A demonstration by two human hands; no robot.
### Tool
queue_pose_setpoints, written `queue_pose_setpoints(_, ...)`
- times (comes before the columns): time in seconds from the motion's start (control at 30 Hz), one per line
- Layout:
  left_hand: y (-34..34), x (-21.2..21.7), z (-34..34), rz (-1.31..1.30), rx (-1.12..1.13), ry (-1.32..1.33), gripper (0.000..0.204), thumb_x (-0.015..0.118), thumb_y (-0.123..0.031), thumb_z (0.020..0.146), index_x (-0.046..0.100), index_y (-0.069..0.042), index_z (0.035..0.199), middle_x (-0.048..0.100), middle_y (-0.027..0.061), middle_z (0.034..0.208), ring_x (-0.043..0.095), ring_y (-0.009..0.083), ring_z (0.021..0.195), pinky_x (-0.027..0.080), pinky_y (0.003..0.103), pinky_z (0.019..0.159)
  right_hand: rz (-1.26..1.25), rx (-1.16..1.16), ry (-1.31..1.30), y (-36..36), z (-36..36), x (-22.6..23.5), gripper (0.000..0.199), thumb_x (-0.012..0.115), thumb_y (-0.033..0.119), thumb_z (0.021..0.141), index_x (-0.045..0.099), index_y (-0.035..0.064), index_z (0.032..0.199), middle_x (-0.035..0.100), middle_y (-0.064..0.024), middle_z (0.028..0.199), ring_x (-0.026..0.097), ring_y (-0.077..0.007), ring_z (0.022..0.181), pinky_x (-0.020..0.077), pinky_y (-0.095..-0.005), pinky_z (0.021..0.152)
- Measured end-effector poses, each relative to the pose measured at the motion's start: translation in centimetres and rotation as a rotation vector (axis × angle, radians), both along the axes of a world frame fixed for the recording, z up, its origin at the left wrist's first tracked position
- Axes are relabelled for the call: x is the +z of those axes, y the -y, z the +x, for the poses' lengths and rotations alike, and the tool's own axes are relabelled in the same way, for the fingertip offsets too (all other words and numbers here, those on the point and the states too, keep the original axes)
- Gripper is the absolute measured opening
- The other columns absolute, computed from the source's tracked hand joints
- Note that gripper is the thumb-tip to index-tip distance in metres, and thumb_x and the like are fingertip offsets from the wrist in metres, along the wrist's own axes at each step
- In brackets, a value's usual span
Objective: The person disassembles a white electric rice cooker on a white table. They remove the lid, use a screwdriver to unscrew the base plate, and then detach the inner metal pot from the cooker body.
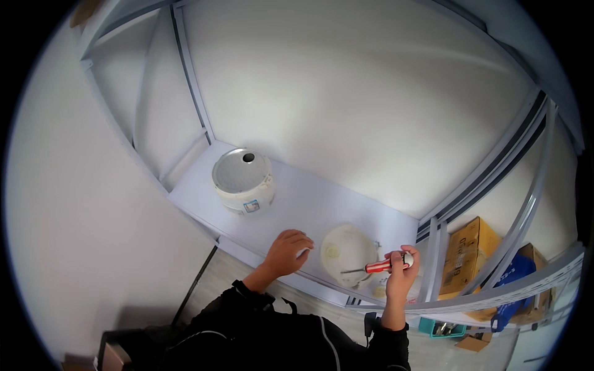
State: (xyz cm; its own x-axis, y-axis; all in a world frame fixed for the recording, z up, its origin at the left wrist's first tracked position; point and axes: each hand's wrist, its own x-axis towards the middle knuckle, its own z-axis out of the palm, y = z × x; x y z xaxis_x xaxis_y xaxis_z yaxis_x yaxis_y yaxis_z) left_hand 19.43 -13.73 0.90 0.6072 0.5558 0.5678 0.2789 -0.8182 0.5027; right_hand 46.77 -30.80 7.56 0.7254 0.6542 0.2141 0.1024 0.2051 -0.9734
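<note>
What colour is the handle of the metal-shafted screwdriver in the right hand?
The screwdriver handle is red and white; the head view shows it.

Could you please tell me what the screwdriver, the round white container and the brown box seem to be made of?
Screwdriver: smooth red and white handle, probably plastic from its bright colouring; thin grey shaft, likely metal.
Round white container: dull grey top with bright edge, probably metal; pale wall, plastic or painted metal.
Brown box: likely cardboard, matt with folded edges.
</note>
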Motion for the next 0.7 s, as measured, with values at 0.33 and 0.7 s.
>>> queue_pose_setpoints(0.33,-15.2,5.3,-13.9,0.211,0.226,0.016,0.017,0.084,-0.023,0.084,0.08,-0.014,0.098,0.076,0.0011,0.116,0.065,0.031,0.119,0.04,0.06,0.117,0.115,-0.201,-0.012,-10.8,-14.6,2.7,0.027,0.073,0.014,0.103,0.056,0.003,0.121,0.069,-0.0098,0.098,0.073,-0.0172,0.088,0.0589,-0.0285,0.075)
queue_pose_setpoints(0.7,-19.7,2.1,-16.9,0.142,0.0,0.083,0.021,0.088,-0.025,0.084,0.085,-0.017,0.102,0.077,-0.0048,0.109,0.063,0.0225,0.113,0.033,0.051,0.118,0.089,-0.201,0.081,-13.6,-23.1,5.3,0.025,0.067,0.023,0.107,0.057,0.0043,0.119,0.071,-0.0113,0.093,0.067,-0.0159,0.081,0.0556,-0.0295,0.076)
